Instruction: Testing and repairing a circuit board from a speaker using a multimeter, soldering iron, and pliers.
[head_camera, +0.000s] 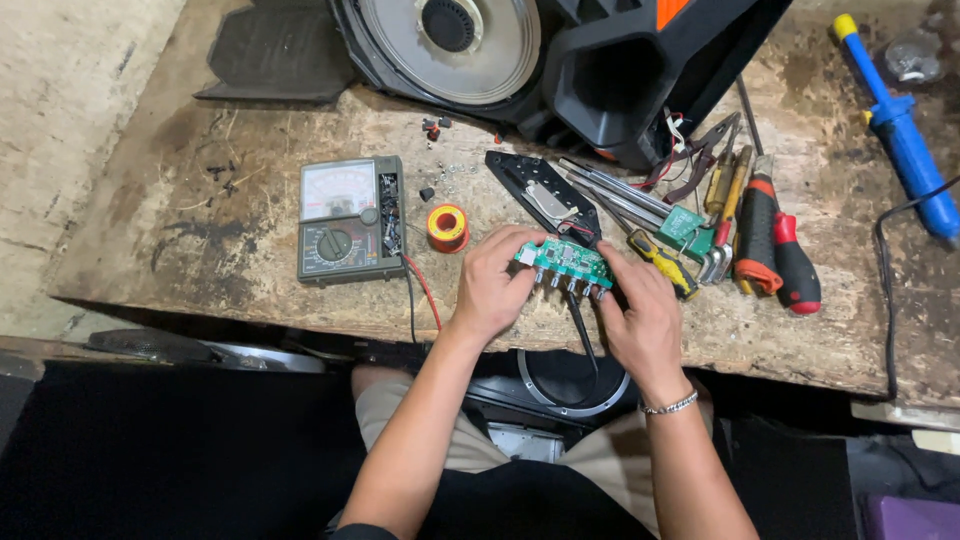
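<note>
— Green was the colour of the circuit board (565, 263), and it was held between both hands just above the near half of the wooden bench (250, 290). How were the hands set?

— The left hand (490, 285) was curled over the board's left end, thumb and fingers closed on its edge, wrist bent up from a forearm raised steeply from the lap. The right hand (640, 320) was laid against the right end, fingers pressed to the row of small knobs along the board's near side; a silver bracelet (670, 405) was seen on that wrist. Both grips were narrow and shut on the board.

— And the edges and the room around it?

— The board was kept close to the bench's front edge, with the wrists hanging past it over the lap. To the left, bare wood was left between the hand and a solder spool (448, 227), with an analogue multimeter (350, 220) beyond it, its red and black leads trailing over the edge. To the right, the space was crowded: a yellow-handled screwdriver (665, 265) lay just beside the right fingers, then red-and-black-handled pliers (775, 245). A black plastic panel (540, 195) lay just behind the board, and a large speaker cabinet (560, 60) closed off the far side. A blue desoldering pump (900, 135) was set well apart at the far right
</note>
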